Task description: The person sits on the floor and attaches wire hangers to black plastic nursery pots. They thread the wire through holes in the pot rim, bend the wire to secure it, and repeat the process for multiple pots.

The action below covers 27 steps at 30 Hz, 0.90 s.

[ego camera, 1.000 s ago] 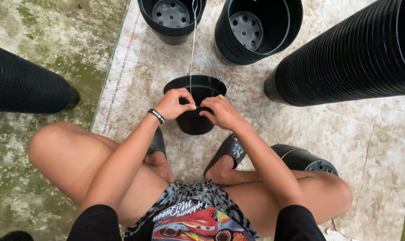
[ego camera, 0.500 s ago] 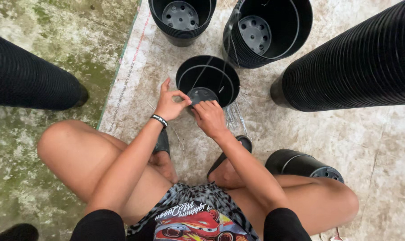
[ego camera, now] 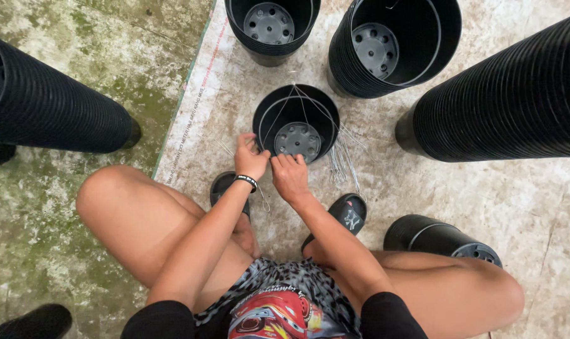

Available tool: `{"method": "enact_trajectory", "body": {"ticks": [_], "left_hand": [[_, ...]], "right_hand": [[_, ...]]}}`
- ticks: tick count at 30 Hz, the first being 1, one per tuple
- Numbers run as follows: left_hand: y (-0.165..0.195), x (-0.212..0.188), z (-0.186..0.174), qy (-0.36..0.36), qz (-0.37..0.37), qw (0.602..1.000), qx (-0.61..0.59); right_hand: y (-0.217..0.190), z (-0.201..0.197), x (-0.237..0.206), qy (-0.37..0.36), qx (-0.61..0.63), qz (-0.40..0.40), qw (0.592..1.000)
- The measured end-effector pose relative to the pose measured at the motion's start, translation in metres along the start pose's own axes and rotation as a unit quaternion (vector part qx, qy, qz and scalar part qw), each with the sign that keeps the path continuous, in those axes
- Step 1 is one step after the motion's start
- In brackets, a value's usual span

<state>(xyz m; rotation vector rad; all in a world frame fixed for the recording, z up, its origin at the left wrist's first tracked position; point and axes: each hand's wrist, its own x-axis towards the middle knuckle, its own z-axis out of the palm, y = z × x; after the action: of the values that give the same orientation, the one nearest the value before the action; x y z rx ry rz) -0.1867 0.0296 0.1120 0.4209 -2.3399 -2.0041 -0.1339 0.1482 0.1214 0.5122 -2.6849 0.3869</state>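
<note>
Centrally, both hands worked at the near rim of a black plastic pot that stood upright on the pale floor sheet just ahead of the person's feet. Left hand, with a dark wristband at the wrist: fingers curled and pinched together at the pot's near-left rim, apparently on a thin wire; the exact contact was too small to confirm. Right hand: fingers bent, tips pressed against the near rim beside the left hand, the two hands almost touching; what the tips gripped could not be told. Thin wire hanger strands crossed over the pot's mouth, meeting near its far rim. Inside, the pot's perforated grey base was visible.

Just right of the pot, a loose bundle of wires lay on the sheet. Black sandals were on the feet below the hands. A short stack of pots lying on its side sat beside the right knee.

Further out: two upright stacks of black pots, one at top centre and one tilted at top right. Long nested stacks lay on their sides at the right and at the left, the latter on mossy concrete.
</note>
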Motion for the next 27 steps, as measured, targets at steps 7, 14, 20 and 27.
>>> {"method": "enact_trajectory", "body": {"ticks": [7,14,20,27], "left_hand": [[-0.020,-0.008,-0.005,-0.076,-0.077,0.982,0.154],[-0.026,-0.018,-0.001,-0.001,-0.046,0.989,0.137],[-0.023,-0.018,-0.007,-0.068,-0.087,0.972,0.206],[-0.026,0.005,-0.007,-0.020,0.032,0.995,0.092]], "right_hand": [[-0.013,0.000,-0.004,-0.023,-0.001,0.014,1.000],[-0.024,0.004,-0.014,-0.044,0.029,0.065,0.996],[-0.035,0.005,-0.026,-0.109,0.112,0.120,0.980],[-0.036,-0.046,-0.038,-0.143,0.267,-0.039,0.952]]}}
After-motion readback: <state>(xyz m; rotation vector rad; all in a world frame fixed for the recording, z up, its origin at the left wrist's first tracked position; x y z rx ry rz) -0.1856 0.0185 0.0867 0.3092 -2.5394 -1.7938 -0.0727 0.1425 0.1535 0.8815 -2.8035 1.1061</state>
